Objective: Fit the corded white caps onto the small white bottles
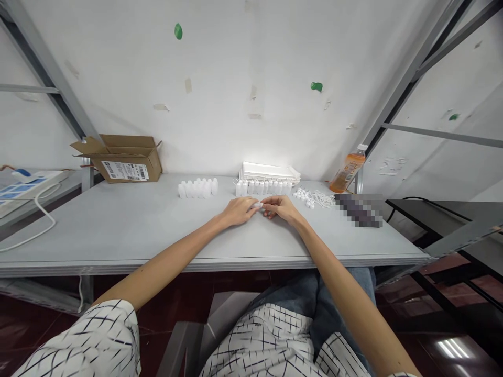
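A small white piece (258,205) sits at the counter's (118,230) centre, pinched by the left hand's (236,211) fingers; the right hand's (280,208) curled fingers are just beside it, their grip unclear. White plastic bottles (198,188) stand in rows just beyond, with small white parts (303,198) to the right.

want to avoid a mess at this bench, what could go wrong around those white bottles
The small white plastic piece pinched between the left hand and right hand might slip away on the pale grey table. The upright white plastic bottles stand close together just ahead of the hands, so one knock could topple several. The orange drink in a clear plastic bottle could spill if tipped.
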{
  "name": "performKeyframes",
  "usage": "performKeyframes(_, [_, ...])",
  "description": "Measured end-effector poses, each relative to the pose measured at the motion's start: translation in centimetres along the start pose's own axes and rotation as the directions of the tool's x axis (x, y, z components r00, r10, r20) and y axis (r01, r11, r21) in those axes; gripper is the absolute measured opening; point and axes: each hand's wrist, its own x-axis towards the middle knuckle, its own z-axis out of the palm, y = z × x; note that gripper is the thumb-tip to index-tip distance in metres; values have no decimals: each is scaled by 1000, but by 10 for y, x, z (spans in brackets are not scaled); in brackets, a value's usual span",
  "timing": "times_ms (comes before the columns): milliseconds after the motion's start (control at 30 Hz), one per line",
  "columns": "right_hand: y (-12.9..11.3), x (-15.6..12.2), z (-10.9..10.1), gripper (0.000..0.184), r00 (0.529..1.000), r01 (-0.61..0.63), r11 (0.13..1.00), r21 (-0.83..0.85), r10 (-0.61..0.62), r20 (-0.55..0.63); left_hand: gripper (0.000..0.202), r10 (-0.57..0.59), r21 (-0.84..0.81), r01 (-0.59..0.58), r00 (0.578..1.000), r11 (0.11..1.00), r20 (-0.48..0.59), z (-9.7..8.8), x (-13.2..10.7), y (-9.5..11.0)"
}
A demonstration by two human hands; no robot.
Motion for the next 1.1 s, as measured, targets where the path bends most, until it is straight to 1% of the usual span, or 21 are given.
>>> performKeyframes(300, [1, 0, -1, 38, 1000, -18, 1000, -11, 18, 6, 36, 2, 35, -2, 1000, 999, -5, -1, 0, -2])
performKeyframes(500, [0, 1, -1, 39, 999, 24, 999, -43, -25, -26, 45, 19, -51, -19, 1000, 999, 1, -8, 0, 0])
performKeyframes(600, [0, 1, -1, 38, 998, 39, 998, -42, -41, -51, 47, 5, -87, -3, 1000, 996, 13, -9, 0, -1])
performKeyframes(700, [0, 1, -1, 37, 997, 29, 999, -36, -31, -67, 47, -15, -100, 18, 1000, 995, 25, -9, 2, -2])
performKeyframes(933, [-6, -3, 3, 29, 998, 22, 996, -89, -26, -52, 42, -31, -132, 36, 999, 991, 38, -8, 2, -5])
performKeyframes(1033, [-7, -4, 2, 28, 999, 15, 992, -128, -20, -33, 42, 8, -131, -5, 1000, 991, 24, -7, 1, -6])
performKeyframes(1100, [-5, -4, 0, 30, 1000, 18, 990, -141, -16, 18, 41, 64, -134, -62, 998, 989, 11, -7, 0, -6])
